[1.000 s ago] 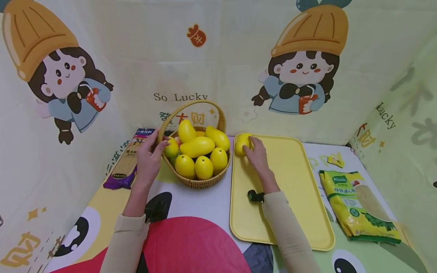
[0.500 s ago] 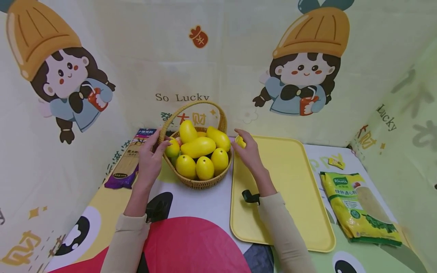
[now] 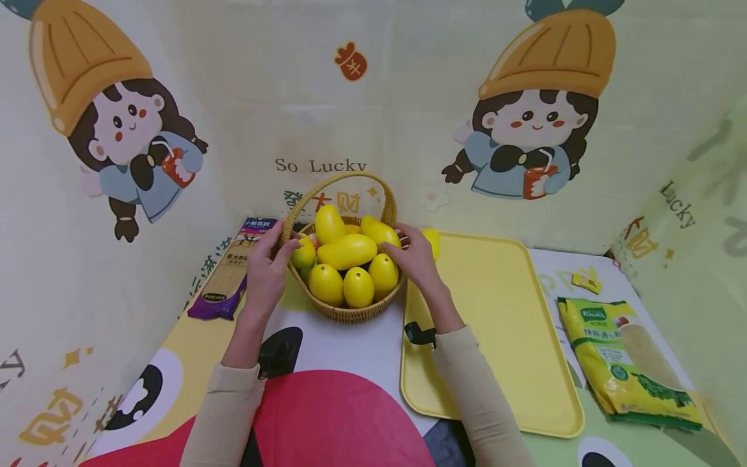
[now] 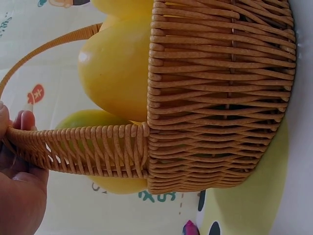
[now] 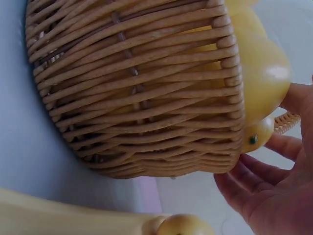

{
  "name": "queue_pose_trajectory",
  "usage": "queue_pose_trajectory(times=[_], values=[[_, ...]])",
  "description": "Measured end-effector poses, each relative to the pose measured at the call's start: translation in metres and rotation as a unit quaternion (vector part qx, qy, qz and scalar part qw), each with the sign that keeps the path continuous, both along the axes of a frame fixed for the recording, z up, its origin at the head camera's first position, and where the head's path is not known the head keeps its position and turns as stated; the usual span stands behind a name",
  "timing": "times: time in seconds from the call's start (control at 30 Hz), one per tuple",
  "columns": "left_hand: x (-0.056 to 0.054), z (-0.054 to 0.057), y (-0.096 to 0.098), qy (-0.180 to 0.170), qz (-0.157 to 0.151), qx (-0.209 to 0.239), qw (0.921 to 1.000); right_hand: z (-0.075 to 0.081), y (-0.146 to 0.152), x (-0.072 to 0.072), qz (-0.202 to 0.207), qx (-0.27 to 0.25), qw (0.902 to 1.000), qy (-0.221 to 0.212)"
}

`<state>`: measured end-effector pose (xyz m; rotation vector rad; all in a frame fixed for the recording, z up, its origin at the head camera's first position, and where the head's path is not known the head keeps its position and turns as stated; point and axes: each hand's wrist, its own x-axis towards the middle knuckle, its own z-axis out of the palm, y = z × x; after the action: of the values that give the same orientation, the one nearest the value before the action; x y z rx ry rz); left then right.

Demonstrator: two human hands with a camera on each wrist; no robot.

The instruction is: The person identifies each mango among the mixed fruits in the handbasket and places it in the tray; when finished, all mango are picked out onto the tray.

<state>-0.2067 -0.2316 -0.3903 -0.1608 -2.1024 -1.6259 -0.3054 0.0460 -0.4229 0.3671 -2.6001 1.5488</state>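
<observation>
A woven basket with a tall arched handle stands at the back middle, heaped with yellow mangoes. My left hand grips the left base of its handle, fingers and thumb wrapped round it in the left wrist view. Over the basket's right rim, my right hand has thumb and fingers on either side of a mango. Its stem end shows between them in the right wrist view. Another mango lies on the yellow tray, partly behind the right hand.
A purple-ended pack of spaghetti lies behind the left hand. Right of the tray are a yellow-green Knorr bag and a small yellow sachet. Printed cloth walls stand close behind and at both sides.
My right hand has let go of a mango at the tray's back left corner and moved left to a mango in the basket. The left hand stays on the handle; the view shifts slightly.
</observation>
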Motion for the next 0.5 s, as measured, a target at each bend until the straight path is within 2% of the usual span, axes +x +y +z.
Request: queue_pose_trajectory(times=[0.27, 0.5], values=[[-0.0021, -0.0013, 0.0004, 0.005, -0.004, -0.001, 1.0000, 0.0079, -0.0003, 0.0009, -0.009, -0.009, 0.9985, -0.053], [-0.0029, -0.0035, -0.0009, 0.006, -0.002, 0.004, 1.0000, 0.0087, -0.0031, -0.0003, 0.000, -0.015, 0.9976, -0.068]])
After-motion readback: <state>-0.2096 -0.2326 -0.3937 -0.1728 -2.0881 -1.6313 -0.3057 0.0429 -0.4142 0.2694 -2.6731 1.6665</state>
